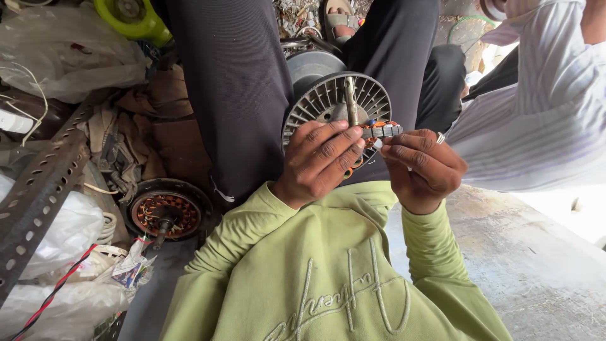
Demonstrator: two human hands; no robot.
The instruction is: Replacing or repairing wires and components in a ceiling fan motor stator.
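Just right of the frame's centre, the left hand [319,161] curls its fingers over the lower edge of a round, finned motor rotor [338,107], the fingertips pressed against a stator with orange copper windings [372,129] that shows at the rotor's lower right side. The right hand [420,167], just beside it to the right and wearing a ring [440,137], has thumb and forefinger pinched together at the grey laminated edge of that stator, so both hands are closed on the same piece and nearly touch at the fingertips. A metal shaft [350,101] stands up from the middle of the rotor, above the left hand's knuckles. The rotor rests against the dark trousers [240,82] of another person seated opposite, whose sandalled foot [341,19] shows at the top edge; a striped pale shirt sleeve [536,113] fills the upper right of the frame. The light green sweatshirt sleeves [315,271] of the person working run down to the bottom centre. At lower left lies a second motor with copper windings [165,213] in a dark round housing. Further left a perforated metal angle bar [41,189] crosses diagonally, with clear plastic bags [63,50] above and below it and a twisted red and black wire [53,293] in the lower left corner. A lime green round object [132,19] sits at the top left. Grey concrete floor [530,265] spreads across the lower right.
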